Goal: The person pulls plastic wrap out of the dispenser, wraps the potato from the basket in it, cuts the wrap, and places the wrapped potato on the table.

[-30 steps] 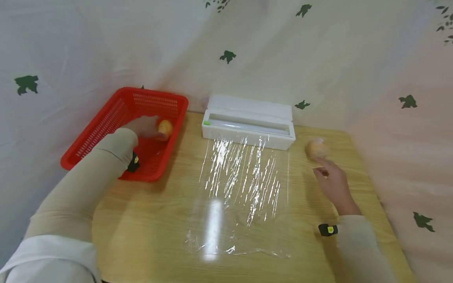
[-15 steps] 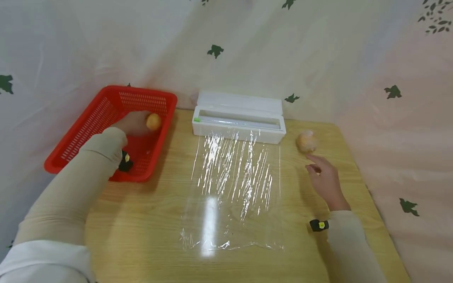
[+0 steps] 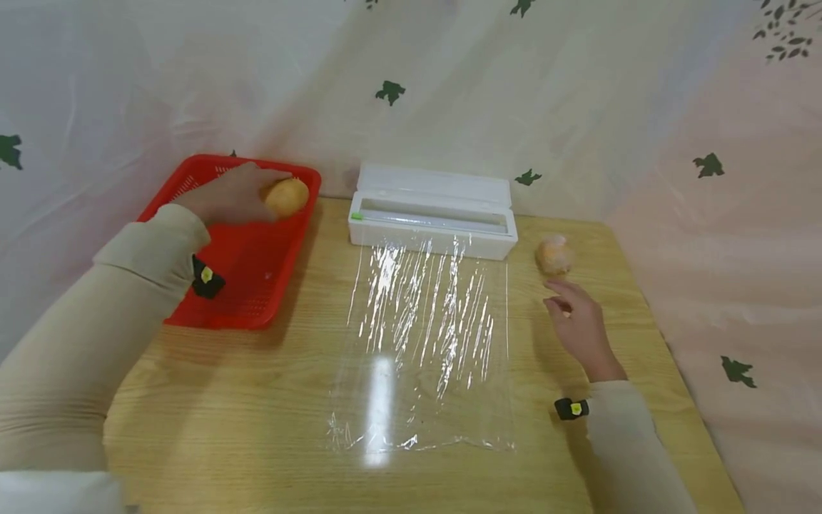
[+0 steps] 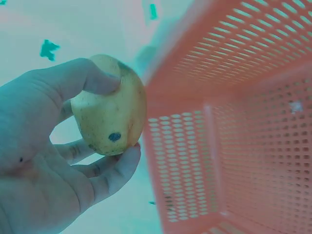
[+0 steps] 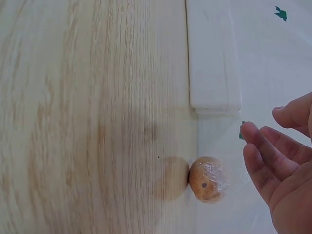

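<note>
My left hand (image 3: 232, 196) holds a yellow-brown potato (image 3: 287, 198) above the red basket (image 3: 307, 246) in the head view. In the left wrist view the thumb lies across the near side of the potato (image 4: 109, 114), with fingers around its underside; a dark spot marks its skin. Over the right part of the table, my right hand (image 3: 580, 321) is relaxed and holds nothing. Just beyond its fingertips sits a second potato (image 3: 554, 255) wrapped in clear film. The right wrist view shows this wrapped potato (image 5: 207, 180) on the tabletop, apart from the fingers.
At the back of the wooden table (image 3: 257, 400) stands a white cling film box (image 3: 433, 235) with its lid raised. From it a sheet of cling film (image 3: 424, 343) stretches toward the near edge. A patterned cloth (image 3: 462, 93) hangs behind.
The left hand has lifted the potato up from inside the red basket toward its far right rim. My right hand has drawn back slightly from the wrapped potato.
</note>
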The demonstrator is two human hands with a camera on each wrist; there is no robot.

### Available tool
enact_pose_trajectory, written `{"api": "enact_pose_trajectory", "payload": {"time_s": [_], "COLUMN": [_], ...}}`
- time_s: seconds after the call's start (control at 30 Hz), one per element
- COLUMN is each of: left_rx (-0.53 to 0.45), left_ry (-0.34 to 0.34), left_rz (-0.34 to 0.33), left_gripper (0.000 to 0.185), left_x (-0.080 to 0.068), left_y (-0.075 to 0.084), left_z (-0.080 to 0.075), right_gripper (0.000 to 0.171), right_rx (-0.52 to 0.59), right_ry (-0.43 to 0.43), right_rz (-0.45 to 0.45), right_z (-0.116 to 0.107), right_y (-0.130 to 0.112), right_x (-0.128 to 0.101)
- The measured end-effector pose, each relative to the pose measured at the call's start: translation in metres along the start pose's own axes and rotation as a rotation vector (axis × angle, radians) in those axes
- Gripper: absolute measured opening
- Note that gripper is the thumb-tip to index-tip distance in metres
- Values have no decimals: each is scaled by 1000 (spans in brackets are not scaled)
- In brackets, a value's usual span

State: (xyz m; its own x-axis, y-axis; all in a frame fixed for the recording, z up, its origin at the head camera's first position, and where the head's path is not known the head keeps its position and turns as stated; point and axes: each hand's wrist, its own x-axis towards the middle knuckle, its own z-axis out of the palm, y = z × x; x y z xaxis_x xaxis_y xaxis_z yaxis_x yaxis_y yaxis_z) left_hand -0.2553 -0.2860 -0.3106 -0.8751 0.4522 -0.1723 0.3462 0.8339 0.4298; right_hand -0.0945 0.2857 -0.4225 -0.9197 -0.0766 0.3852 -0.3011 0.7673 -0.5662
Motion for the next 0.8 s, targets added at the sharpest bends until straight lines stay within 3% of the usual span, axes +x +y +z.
{"api": "enact_pose_trajectory", "payload": {"time_s": [0.23, 0.4, 0.57, 0.8], "left_rx": [46, 15, -43, -42], "left_ry": [-1, -31, -27, -32], "left_rz": [97, 112, 179, 250], "left_gripper": [73, 74, 72, 76], "left_x": [-3, -6, -9, -12], "left_y": [36, 59, 76, 97], "left_z": [-2, 3, 13, 34], "right_gripper": [33, 33, 33, 33], "right_rx": [8, 31, 44, 50], "right_ry": [-7, 3, -19, -21], "right_rz": [-4, -30, -12, -5], "right_z": [1, 1, 5, 10], "right_y": [1, -2, -2, -2], "right_x": [-1, 2, 1, -1]}}
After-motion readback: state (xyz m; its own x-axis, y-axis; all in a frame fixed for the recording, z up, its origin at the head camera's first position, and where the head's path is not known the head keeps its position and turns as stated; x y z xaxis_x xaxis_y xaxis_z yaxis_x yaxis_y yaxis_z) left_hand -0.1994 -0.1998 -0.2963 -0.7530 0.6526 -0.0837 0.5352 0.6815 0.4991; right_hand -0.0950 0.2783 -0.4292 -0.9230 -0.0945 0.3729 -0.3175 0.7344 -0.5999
